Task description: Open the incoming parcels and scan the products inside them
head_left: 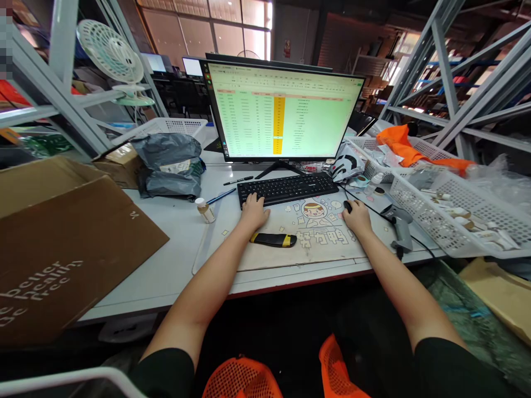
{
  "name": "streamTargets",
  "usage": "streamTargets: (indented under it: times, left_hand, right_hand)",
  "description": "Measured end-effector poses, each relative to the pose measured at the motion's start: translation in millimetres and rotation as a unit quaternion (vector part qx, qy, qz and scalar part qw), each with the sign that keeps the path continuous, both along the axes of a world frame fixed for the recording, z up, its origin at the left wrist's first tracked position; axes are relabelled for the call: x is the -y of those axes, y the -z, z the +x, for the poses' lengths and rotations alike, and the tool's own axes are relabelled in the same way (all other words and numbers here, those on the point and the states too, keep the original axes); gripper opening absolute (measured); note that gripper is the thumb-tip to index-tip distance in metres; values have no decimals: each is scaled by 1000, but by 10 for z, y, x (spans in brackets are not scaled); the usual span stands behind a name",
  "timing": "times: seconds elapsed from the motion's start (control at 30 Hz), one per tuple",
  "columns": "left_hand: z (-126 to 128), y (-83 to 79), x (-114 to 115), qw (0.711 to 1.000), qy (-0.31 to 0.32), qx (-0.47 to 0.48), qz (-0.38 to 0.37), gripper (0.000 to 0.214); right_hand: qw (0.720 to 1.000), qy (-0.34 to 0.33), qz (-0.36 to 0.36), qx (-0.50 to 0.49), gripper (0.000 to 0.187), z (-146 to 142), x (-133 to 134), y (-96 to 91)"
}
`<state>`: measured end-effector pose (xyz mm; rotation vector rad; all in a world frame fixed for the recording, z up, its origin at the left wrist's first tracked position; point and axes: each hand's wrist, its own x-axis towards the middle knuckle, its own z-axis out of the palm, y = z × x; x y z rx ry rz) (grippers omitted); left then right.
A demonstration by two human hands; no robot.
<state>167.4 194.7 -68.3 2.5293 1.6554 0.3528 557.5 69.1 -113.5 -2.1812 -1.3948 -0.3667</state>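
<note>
My left hand (254, 212) rests with fingers spread on the left end of a black keyboard (290, 189). Over a black computer mouse (347, 207) my right hand (357, 219) is curled, gripping it on the printed desk mat (249, 260). Just below my left wrist lies a black and yellow utility knife (274, 240). A monitor (286, 110) behind the keyboard displays a spreadsheet with one column in orange. Left of the keyboard are a blue pen (221, 196), a black pen (238, 180) and a small bottle (206, 211) with a white cap.
A large cardboard box (74, 249) and a grey plastic parcel (170, 166) occupy the left side. White baskets (456, 210) with goods stand at right, beside a grey barcode scanner (401, 235) and its cable. Metal racks (448, 83) flank the desk; a fan (110, 51) is at left.
</note>
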Motion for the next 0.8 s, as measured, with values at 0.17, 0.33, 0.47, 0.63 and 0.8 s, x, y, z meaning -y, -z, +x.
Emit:
streamTargets:
  times: [0.17,0.33,0.47,0.63,0.8]
  left_hand:
    - [2,7,-6,1000,1,-1,-2,64]
    - [0,2,-6,1000,3,3,-2,63]
    - [3,-10,-2,1000,2,2,-7,63]
    - [10,-32,12,1000,-2,-1,-12,65]
    - [11,-54,28,1000,-3,-4,-14,65]
  right_hand:
    - [1000,2,-6,0,55,-8,4,-7]
    - [1000,6,-11,0,55,-19,10,-17]
    - [1000,8,-14,0,54,-31,16,-28]
    - [1000,11,-19,-2,55,-53,24,-54]
    - [1000,18,-24,-4,54,-79,38,-82]
